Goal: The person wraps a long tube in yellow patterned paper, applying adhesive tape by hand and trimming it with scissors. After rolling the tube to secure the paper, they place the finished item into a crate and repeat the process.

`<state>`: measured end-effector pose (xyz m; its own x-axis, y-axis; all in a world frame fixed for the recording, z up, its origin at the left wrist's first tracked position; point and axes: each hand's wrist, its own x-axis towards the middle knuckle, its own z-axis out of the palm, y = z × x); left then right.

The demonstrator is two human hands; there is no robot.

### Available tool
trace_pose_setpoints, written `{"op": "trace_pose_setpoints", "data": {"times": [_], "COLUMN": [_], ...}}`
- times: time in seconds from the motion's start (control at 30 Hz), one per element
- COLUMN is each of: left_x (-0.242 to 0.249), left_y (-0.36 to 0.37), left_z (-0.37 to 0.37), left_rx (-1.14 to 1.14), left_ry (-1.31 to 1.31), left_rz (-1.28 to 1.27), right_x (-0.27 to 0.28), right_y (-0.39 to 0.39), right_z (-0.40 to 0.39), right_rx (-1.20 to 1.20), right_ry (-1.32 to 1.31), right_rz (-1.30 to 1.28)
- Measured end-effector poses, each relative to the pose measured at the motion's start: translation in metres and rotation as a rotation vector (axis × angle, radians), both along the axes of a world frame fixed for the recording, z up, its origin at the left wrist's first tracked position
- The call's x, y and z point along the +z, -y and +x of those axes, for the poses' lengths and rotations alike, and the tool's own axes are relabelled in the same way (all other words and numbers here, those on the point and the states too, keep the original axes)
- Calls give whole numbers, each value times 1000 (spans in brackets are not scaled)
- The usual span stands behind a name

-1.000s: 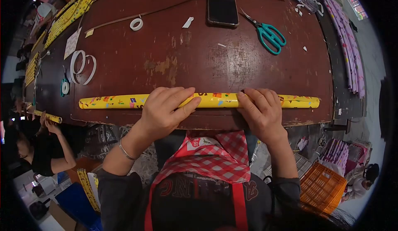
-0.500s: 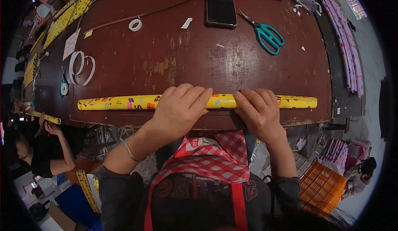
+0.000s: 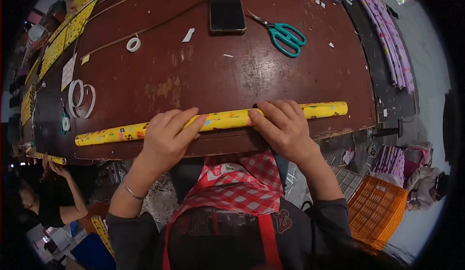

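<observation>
A long roll of yellow wrapping paper (image 3: 223,120) with a colourful print lies along the table's near edge. My left hand (image 3: 169,132) is wrapped over it left of its middle, fingers curled on top. Right of the middle, my right hand (image 3: 283,124) grips the same roll, its thumb pointing toward the left hand. A stretch of yellow paper shows between the two hands, and both ends of the roll stick out past them. The undersides of the fingers are hidden.
On the brown table (image 3: 203,76) lie teal-handled scissors (image 3: 286,37), a phone (image 3: 226,10), a tape roll (image 3: 133,44), white strip loops (image 3: 81,99) and paper scraps. Purple rolls (image 3: 382,32) rest at the right. An orange crate (image 3: 378,212) stands below. A co-worker (image 3: 53,197) holds another yellow roll at the left.
The view has turned, so the table items appear further left and the roll slants up to the right. My hands sit slightly further apart on the roll, both still gripping it.
</observation>
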<state>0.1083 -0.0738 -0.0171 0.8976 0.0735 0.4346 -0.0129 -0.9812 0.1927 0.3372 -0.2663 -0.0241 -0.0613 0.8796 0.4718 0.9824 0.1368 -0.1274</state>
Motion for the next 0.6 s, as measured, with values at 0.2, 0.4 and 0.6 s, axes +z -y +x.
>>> {"op": "trace_pose_setpoints", "data": {"times": [0.2,0.4,0.6], "left_x": [7,5,0], "left_y": [8,42,41], "left_z": [3,58,57], "left_rx": [37,-6,-8], "left_ry": [-64,-23,-12], "left_rz": [-67,-100,-95], "right_x": [-4,1,2], "right_y": [0,-2,6], "right_z": [-5,-8,-2], "right_rx": [9,-15,-33], "right_ry": [-7,-10,-12], "right_rz": [-13,27,24]}}
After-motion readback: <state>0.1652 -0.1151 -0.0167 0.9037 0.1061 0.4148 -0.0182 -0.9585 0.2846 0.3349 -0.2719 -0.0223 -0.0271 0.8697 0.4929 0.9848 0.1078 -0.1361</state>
